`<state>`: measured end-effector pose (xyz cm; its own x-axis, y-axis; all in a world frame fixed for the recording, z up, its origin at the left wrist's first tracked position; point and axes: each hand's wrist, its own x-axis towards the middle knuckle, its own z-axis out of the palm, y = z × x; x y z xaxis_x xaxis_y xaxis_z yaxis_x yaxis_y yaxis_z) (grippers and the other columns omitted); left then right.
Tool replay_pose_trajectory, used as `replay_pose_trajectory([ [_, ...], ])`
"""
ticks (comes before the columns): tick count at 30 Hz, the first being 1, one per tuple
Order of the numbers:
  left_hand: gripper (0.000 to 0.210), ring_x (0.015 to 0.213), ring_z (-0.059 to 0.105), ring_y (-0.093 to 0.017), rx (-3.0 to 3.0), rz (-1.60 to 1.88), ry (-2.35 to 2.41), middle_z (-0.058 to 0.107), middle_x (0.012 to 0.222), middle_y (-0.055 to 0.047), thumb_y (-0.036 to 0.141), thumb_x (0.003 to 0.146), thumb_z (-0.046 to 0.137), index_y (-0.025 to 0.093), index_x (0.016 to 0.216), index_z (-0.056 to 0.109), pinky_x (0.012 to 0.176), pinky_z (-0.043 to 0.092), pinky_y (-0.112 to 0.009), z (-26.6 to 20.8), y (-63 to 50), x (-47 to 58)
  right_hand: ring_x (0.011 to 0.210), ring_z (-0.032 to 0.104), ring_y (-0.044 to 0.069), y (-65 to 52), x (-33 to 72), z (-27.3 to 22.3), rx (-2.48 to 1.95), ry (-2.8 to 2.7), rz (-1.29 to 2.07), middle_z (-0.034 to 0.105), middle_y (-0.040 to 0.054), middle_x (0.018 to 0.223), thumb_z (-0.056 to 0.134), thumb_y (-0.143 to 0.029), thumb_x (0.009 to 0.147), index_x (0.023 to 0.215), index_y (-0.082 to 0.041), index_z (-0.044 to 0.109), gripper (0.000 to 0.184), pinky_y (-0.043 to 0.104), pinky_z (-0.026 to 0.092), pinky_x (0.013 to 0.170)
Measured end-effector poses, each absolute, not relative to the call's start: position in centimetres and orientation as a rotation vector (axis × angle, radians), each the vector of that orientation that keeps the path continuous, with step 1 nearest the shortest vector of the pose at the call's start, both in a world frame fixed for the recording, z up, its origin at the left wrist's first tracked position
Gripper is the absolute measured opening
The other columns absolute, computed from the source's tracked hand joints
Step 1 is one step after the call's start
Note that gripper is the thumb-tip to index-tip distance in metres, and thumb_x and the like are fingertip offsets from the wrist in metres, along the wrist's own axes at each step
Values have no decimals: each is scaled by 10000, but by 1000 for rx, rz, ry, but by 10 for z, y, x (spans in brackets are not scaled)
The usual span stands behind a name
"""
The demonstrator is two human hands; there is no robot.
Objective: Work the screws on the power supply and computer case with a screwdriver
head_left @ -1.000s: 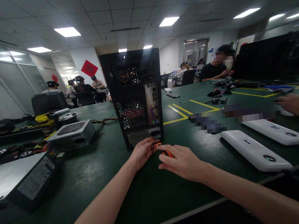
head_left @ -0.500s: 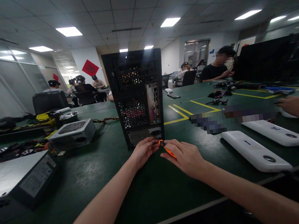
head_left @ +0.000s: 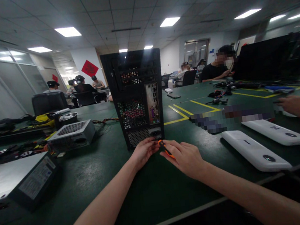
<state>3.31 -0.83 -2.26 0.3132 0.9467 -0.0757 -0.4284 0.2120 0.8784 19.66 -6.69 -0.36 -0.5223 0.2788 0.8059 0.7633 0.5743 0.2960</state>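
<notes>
A black computer case (head_left: 135,92) stands upright on the green table, its back panel with ports, vent holes and a power supply facing me. My right hand (head_left: 187,158) is closed round the handle of an orange and black screwdriver (head_left: 166,149), which points at the case's lower right corner. Just left of the tool, my left hand (head_left: 144,152) has its fingers pinched together against the case's bottom edge. Whatever lies between those fingertips is too small to make out, and the screwdriver's tip is hidden by them.
Two grey power supply units (head_left: 71,134) sit on the left, with cables and a metal bowl (head_left: 68,118) behind. To the right lie two white power banks (head_left: 255,149). A co-worker's hand (head_left: 295,105) reaches in at the far right. Black monitors (head_left: 273,59) stand beyond.
The screwdriver's handle has turned in my right hand, showing more black now. Both hands keep nearly the same place by the case; the view has shifted slightly.
</notes>
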Motion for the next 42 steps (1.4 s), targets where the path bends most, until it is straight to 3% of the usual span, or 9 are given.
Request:
replay_pose_trajectory([
  [5, 172, 699, 618, -110, 899, 1072, 727, 636, 883, -116, 33, 775, 457, 89, 918, 533, 664, 488, -207, -22, -8, 32, 571, 552, 107, -67, 198, -1, -878, -2047, -836, 646, 32, 764, 456, -354, 859, 783, -157, 527, 223, 236, 331, 536],
  [9, 182, 713, 618, -111, 902, 1069, 731, 637, 886, -114, 48, 774, 472, 93, 942, 528, 668, 484, -205, -23, -8, 31, 507, 484, 104, -67, 198, 0, -894, -2066, -826, 564, 2, 604, 447, -353, 856, 722, -160, 529, 249, 247, 293, 523],
  [13, 187, 712, 613, -106, 911, 1071, 716, 639, 845, -91, 46, 768, 478, 97, 938, 539, 674, 479, -202, -23, -9, 31, 555, 456, 115, -68, 196, -2, -826, -2156, -866, 529, 5, 632, 448, -220, 820, 760, -174, 556, 132, 261, 281, 559],
  [18, 174, 751, 613, -123, 930, 1073, 721, 638, 860, -95, 57, 766, 485, 99, 919, 556, 712, 481, -237, -22, -11, 32, 618, 450, 141, -69, 195, -2, -741, -2297, -844, 513, 26, 670, 446, -222, 779, 746, -182, 564, 128, 291, 309, 633],
  [24, 167, 719, 613, -115, 917, 1082, 724, 640, 821, -87, 48, 760, 489, 98, 906, 552, 688, 480, -223, -22, -10, 33, 591, 456, 128, -68, 196, -1, -772, -2222, -810, 536, 23, 636, 444, -299, 831, 792, -152, 585, 207, 290, 323, 658],
  [28, 171, 706, 614, -119, 904, 1084, 740, 641, 812, -85, 46, 764, 480, 99, 914, 544, 683, 482, -235, -22, -10, 33, 574, 462, 116, -66, 196, -5, -810, -2185, -768, 549, 12, 624, 437, -226, 829, 857, -134, 575, 167, 281, 326, 670],
  [35, 174, 710, 617, -118, 920, 1079, 732, 641, 840, -100, 50, 770, 478, 91, 929, 533, 687, 479, -227, -22, -10, 33, 616, 477, 131, -68, 196, -1, -798, -2257, -690, 542, 20, 635, 437, -211, 777, 664, -164, 533, 155, 311, 321, 730],
  [42, 168, 724, 618, -122, 904, 1077, 741, 643, 821, -99, 38, 764, 479, 93, 913, 533, 713, 478, -236, -20, -12, 34, 568, 501, 126, -69, 197, -3, -907, -2206, -611, 587, 26, 640, 410, -281, 841, 881, -123, 549, 215, 277, 334, 671],
])
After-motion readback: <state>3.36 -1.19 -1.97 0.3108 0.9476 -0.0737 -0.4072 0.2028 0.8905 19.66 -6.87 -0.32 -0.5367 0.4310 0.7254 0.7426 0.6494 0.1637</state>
